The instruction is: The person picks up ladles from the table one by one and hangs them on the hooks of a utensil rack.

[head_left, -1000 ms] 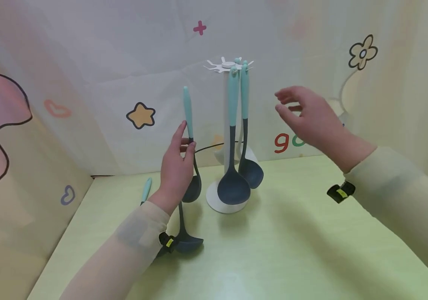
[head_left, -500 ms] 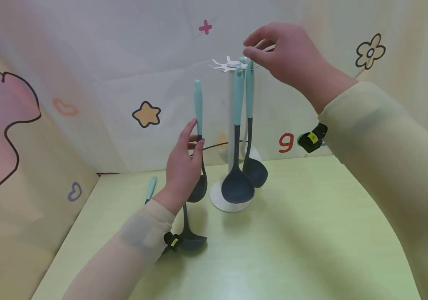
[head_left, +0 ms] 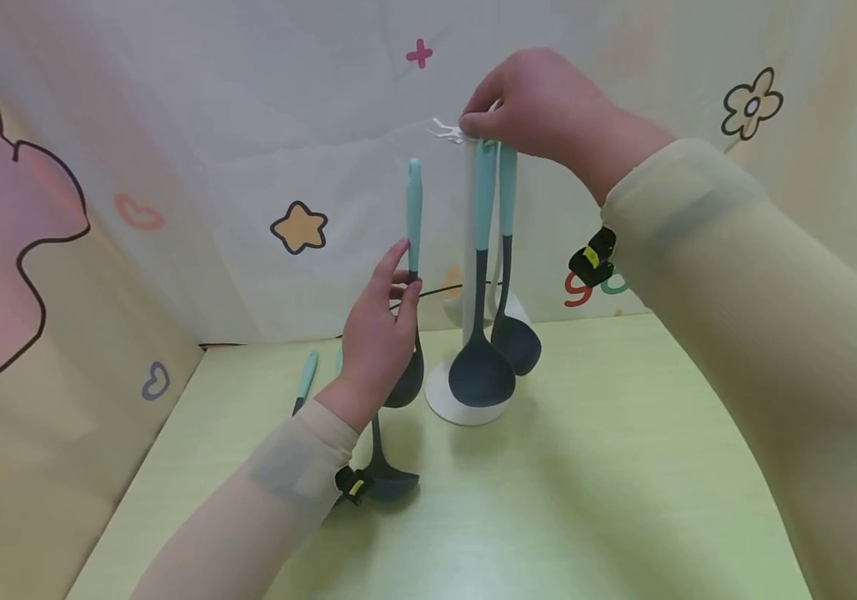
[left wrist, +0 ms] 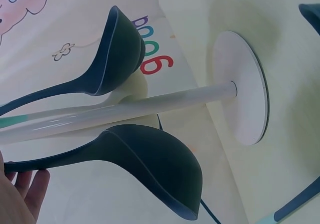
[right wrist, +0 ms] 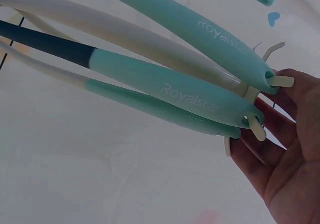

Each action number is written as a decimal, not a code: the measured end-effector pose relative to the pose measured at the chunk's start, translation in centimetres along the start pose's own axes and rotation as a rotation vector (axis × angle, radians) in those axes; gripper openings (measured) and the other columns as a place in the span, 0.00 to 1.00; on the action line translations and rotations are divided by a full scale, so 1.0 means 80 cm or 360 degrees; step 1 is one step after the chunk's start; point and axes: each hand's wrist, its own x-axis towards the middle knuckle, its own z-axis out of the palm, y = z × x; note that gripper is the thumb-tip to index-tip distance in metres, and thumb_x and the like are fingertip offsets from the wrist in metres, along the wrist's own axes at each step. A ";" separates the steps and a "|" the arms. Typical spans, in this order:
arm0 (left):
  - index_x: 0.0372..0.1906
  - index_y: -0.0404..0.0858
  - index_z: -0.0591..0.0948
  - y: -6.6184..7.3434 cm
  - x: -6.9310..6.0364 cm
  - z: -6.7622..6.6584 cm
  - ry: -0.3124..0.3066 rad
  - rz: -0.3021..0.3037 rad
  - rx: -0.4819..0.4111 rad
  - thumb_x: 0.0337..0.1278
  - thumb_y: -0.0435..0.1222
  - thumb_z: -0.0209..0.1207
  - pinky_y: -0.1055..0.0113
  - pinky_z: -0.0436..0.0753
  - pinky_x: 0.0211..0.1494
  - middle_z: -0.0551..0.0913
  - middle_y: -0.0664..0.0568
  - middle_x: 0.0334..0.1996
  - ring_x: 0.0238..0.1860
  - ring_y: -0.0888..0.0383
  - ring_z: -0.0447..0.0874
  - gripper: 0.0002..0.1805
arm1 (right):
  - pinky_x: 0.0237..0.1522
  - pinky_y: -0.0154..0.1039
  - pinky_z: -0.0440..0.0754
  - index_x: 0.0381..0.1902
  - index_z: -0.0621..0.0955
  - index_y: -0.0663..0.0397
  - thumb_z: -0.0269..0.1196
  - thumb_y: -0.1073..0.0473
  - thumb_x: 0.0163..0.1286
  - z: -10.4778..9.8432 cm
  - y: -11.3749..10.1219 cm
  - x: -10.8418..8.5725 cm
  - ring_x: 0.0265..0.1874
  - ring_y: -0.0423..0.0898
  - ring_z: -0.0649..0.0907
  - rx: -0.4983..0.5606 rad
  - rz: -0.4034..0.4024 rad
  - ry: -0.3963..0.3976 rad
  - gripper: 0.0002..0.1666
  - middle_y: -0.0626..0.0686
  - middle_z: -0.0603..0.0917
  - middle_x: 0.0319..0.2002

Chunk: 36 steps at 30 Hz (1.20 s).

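My left hand [head_left: 379, 342] holds a dark ladle upright by its neck, just below the teal handle [head_left: 414, 208]; in the left wrist view its bowl [left wrist: 160, 164] is beside the white pole [left wrist: 175, 100]. Left of the rack's pole [head_left: 470, 208], this ladle stands clear of the hooks. At the rack's top, my right hand [head_left: 548, 108] has its fingers curled round the hooks. Two dark-bowled ladles [head_left: 482, 375] [head_left: 516, 343] hang there, with a paler utensil behind. The right wrist view shows three teal handles [right wrist: 190, 97] on hooks beside my right hand [right wrist: 295, 169].
The rack's round white base [head_left: 466, 414] stands on the pale green table [head_left: 586, 467]. Another ladle [head_left: 393, 487] and a teal handle [head_left: 308, 375] lie at the left, partly behind my left arm. A printed cloth [head_left: 338, 100] hangs behind.
My right hand has moved left from beside the rack onto its top, and its fingers have closed there. The left hand has brought its ladle slightly nearer the pole.
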 end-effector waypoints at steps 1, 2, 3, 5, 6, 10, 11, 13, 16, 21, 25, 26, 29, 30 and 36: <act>0.75 0.57 0.61 0.001 0.000 0.000 0.0004 0.0016 0.0010 0.74 0.41 0.54 0.61 0.78 0.29 0.84 0.54 0.49 0.48 0.54 0.83 0.29 | 0.51 0.42 0.80 0.57 0.84 0.52 0.56 0.46 0.75 -0.001 0.000 -0.001 0.44 0.51 0.77 -0.0004 0.0004 -0.0007 0.23 0.54 0.83 0.47; 0.75 0.57 0.61 0.002 0.000 0.001 0.0008 0.0029 0.0018 0.74 0.41 0.54 0.61 0.78 0.28 0.84 0.55 0.49 0.48 0.54 0.84 0.29 | 0.51 0.42 0.80 0.56 0.84 0.53 0.56 0.46 0.75 -0.002 0.000 -0.001 0.43 0.51 0.77 -0.0007 0.0008 -0.0012 0.23 0.54 0.83 0.47; 0.75 0.56 0.62 0.003 0.000 0.001 0.0012 0.0041 0.0026 0.74 0.41 0.53 0.62 0.77 0.28 0.84 0.55 0.49 0.48 0.55 0.84 0.29 | 0.51 0.42 0.80 0.56 0.84 0.53 0.57 0.45 0.75 -0.002 0.000 -0.002 0.43 0.51 0.77 -0.0006 0.0012 -0.0016 0.23 0.54 0.84 0.47; 0.75 0.56 0.62 0.006 0.001 0.002 0.0018 0.0065 0.0041 0.74 0.41 0.53 0.62 0.77 0.26 0.84 0.55 0.49 0.47 0.55 0.84 0.29 | 0.51 0.42 0.80 0.56 0.84 0.53 0.57 0.45 0.75 -0.003 0.000 -0.002 0.43 0.51 0.77 0.0004 0.0025 -0.0024 0.23 0.54 0.83 0.47; 0.75 0.55 0.62 0.008 0.001 0.002 0.0019 0.0073 0.0044 0.74 0.41 0.53 0.62 0.76 0.26 0.84 0.55 0.49 0.47 0.55 0.84 0.29 | 0.52 0.42 0.80 0.56 0.84 0.53 0.57 0.45 0.75 -0.003 0.000 -0.002 0.43 0.51 0.77 0.0009 0.0030 -0.0027 0.24 0.54 0.83 0.48; 0.75 0.54 0.62 0.016 0.003 0.001 0.0020 0.0098 0.0048 0.74 0.40 0.53 0.62 0.77 0.27 0.84 0.54 0.49 0.47 0.55 0.84 0.28 | 0.53 0.42 0.81 0.58 0.84 0.52 0.57 0.44 0.75 -0.001 -0.004 -0.002 0.44 0.52 0.78 0.0020 0.0042 -0.0022 0.24 0.54 0.82 0.50; 0.74 0.54 0.62 0.019 0.004 0.001 0.0018 0.0103 0.0048 0.74 0.40 0.53 0.62 0.77 0.28 0.84 0.53 0.49 0.47 0.55 0.84 0.28 | 0.54 0.42 0.81 0.58 0.83 0.52 0.57 0.44 0.75 -0.001 -0.004 -0.002 0.45 0.52 0.78 0.0020 0.0044 -0.0019 0.24 0.54 0.82 0.51; 0.74 0.54 0.62 0.024 0.005 0.002 0.0008 0.0118 0.0054 0.74 0.40 0.53 0.62 0.78 0.28 0.83 0.53 0.49 0.47 0.55 0.84 0.28 | 0.54 0.43 0.81 0.58 0.83 0.53 0.57 0.44 0.75 -0.001 -0.004 -0.002 0.45 0.52 0.78 0.0022 0.0048 -0.0013 0.24 0.55 0.82 0.51; 0.75 0.53 0.62 0.030 0.006 0.003 -0.0014 0.0141 0.0058 0.74 0.40 0.53 0.63 0.77 0.27 0.83 0.52 0.49 0.46 0.55 0.84 0.28 | 0.54 0.43 0.81 0.58 0.83 0.53 0.57 0.45 0.75 -0.001 -0.002 -0.003 0.45 0.53 0.77 0.0028 0.0057 -0.0011 0.24 0.55 0.82 0.51; 0.75 0.52 0.62 0.035 0.007 0.006 -0.0017 0.0145 0.0076 0.75 0.39 0.52 0.63 0.75 0.25 0.83 0.52 0.48 0.45 0.56 0.84 0.28 | 0.55 0.44 0.80 0.58 0.83 0.52 0.57 0.44 0.75 -0.001 0.000 -0.004 0.46 0.53 0.77 0.0026 0.0056 -0.0011 0.24 0.55 0.81 0.52; 0.75 0.52 0.62 0.036 0.007 0.007 -0.0003 0.0143 0.0085 0.75 0.39 0.52 0.63 0.75 0.25 0.82 0.52 0.49 0.45 0.56 0.83 0.28 | 0.55 0.44 0.80 0.59 0.83 0.52 0.56 0.43 0.75 -0.001 -0.001 -0.004 0.47 0.53 0.77 0.0020 0.0057 -0.0008 0.25 0.55 0.81 0.52; 0.75 0.52 0.62 0.037 0.007 0.007 0.0002 0.0151 0.0089 0.75 0.39 0.52 0.62 0.76 0.25 0.82 0.52 0.49 0.44 0.56 0.83 0.28 | 0.54 0.44 0.80 0.58 0.83 0.52 0.56 0.43 0.75 -0.001 -0.001 -0.004 0.46 0.52 0.77 0.0019 0.0057 -0.0007 0.25 0.55 0.81 0.52; 0.75 0.51 0.63 0.037 0.008 0.008 0.0020 0.0188 0.0106 0.75 0.39 0.51 0.63 0.76 0.26 0.83 0.52 0.49 0.44 0.57 0.83 0.27 | 0.54 0.43 0.80 0.57 0.83 0.51 0.56 0.43 0.75 -0.002 -0.003 -0.004 0.46 0.52 0.77 0.0018 0.0061 -0.0004 0.25 0.54 0.81 0.51; 0.75 0.51 0.63 0.037 0.009 0.008 0.0024 0.0201 0.0111 0.75 0.39 0.52 0.63 0.76 0.26 0.83 0.52 0.49 0.44 0.57 0.83 0.27 | 0.54 0.43 0.80 0.57 0.84 0.51 0.56 0.43 0.75 -0.002 -0.004 -0.004 0.46 0.52 0.77 0.0022 0.0062 -0.0003 0.24 0.54 0.81 0.50; 0.74 0.50 0.64 0.041 0.010 0.008 0.0031 0.0230 0.0119 0.74 0.39 0.53 0.64 0.74 0.23 0.82 0.52 0.49 0.43 0.58 0.82 0.28 | 0.55 0.43 0.80 0.56 0.84 0.51 0.55 0.43 0.75 -0.004 -0.006 -0.005 0.47 0.52 0.77 0.0024 0.0059 -0.0007 0.24 0.54 0.81 0.51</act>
